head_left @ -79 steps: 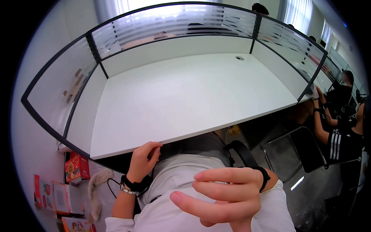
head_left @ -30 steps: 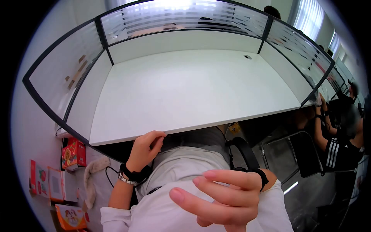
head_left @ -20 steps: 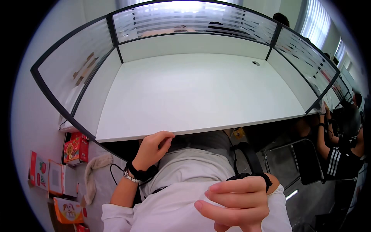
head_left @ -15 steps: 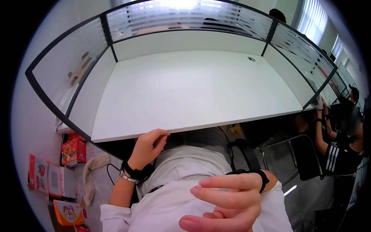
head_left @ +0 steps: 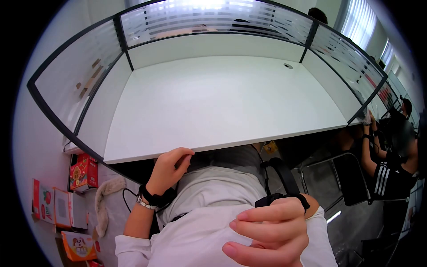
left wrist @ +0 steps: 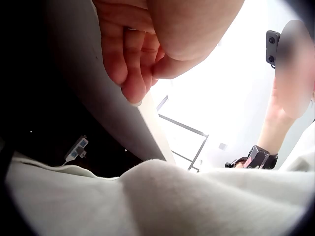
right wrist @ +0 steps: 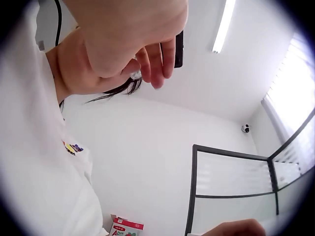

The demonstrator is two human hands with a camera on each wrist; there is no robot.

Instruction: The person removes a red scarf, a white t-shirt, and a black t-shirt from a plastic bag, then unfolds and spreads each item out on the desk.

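In the head view my left hand rests at the front edge of a white desk, its fingers loosely bent and nothing in them. The left wrist view shows this hand near the desk's edge from below. My right hand is raised in front of my white shirt, close to the head camera, with fingers bent, spread a little and holding nothing. The right wrist view has the same hand up by my head, its fingertips hanging down.
Dark-framed partitions surround the desk. Red box, opened carton and orange box stand on the floor at left, beside a beige fluffy strip. At right are a black chair and a seated person in black.
The head view has shifted slightly. My right hand's fingers have moved, spreading and then drawing closer together. My left hand has stayed by the desk's edge.
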